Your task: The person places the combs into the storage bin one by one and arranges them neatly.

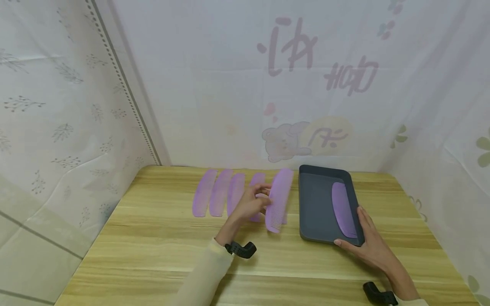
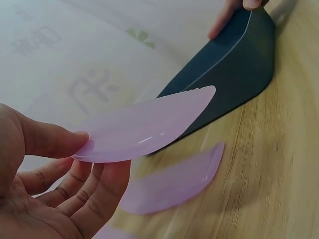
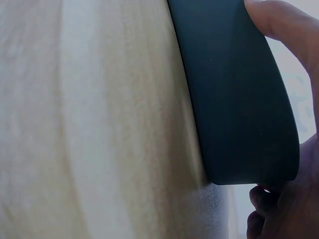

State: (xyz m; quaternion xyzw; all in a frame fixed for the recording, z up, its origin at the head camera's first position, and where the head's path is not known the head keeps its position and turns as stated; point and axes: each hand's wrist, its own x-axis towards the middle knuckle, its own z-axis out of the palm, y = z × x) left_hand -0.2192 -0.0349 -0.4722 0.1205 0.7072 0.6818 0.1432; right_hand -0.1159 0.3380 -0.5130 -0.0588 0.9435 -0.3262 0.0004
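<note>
A purple comb [image 1: 280,199] is pinched by its curved back between the thumb and fingers of my left hand [image 1: 250,205], raised over the table. In the left wrist view the thumb lies on top of this comb [image 2: 144,127] and the fingers beneath. My right hand [image 1: 373,244] grips the near right corner of a dark grey tray [image 1: 315,208], thumb at the near rim and fingers along the right side. Inside the tray, against its right wall, lies another purple comb [image 1: 343,210]. The right wrist view shows the tray's outer wall [image 3: 239,99] between thumb and curled fingers.
Several purple combs lie in a row on the wooden table [image 1: 153,255], the leftmost comb [image 1: 204,193] farthest from the tray. My left hand and the held comb partly cover others. Patterned cloth [image 1: 214,85] hangs behind and at both sides.
</note>
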